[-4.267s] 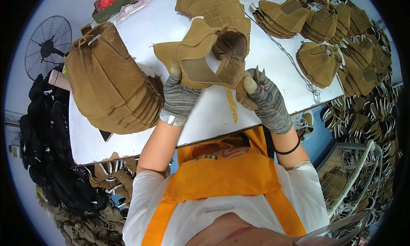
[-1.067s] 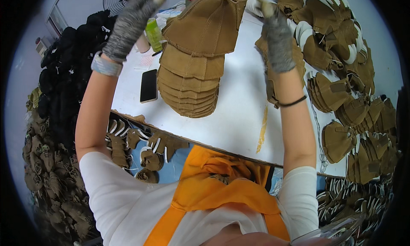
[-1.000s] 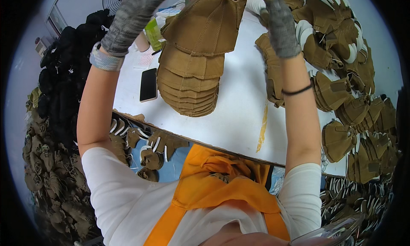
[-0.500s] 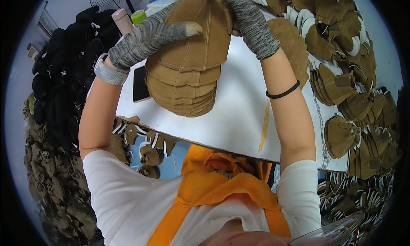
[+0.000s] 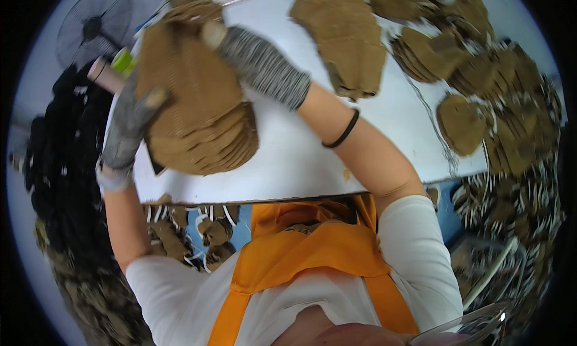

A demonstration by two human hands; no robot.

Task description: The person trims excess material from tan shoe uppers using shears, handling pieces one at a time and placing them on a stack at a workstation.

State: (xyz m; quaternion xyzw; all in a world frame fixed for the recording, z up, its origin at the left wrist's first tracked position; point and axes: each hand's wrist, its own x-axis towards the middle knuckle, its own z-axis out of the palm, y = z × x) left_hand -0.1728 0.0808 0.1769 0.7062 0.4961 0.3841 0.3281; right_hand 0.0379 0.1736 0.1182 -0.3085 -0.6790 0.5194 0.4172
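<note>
A layered stack of brown stitched fabric pieces (image 5: 195, 100) hangs over the left part of the white table, its lower edges fanned out in steps. My left hand (image 5: 127, 124), in a grey knit glove with bare fingertips, grips the stack's left side, thumb on top. On the upper right side my right hand (image 5: 261, 63), gloved alike, is closed on the same stack with its thumb over the front. Most of the fingers are hidden behind the fabric. A corner of a dark phone (image 5: 157, 167) peeks out beneath the stack.
Another brown fabric stack (image 5: 345, 42) lies on the white table (image 5: 300, 166). More brown bundles (image 5: 463, 124) line the right edge, with a loose cord (image 5: 430, 118) nearby. A pink bottle (image 5: 105, 75), a fan (image 5: 91, 29) and a black pile (image 5: 66, 160) are at left.
Both hands have carried the brown stack to the left, and the view has shifted. The other stack on the table, partly hidden behind my right arm before, now shows fully.
</note>
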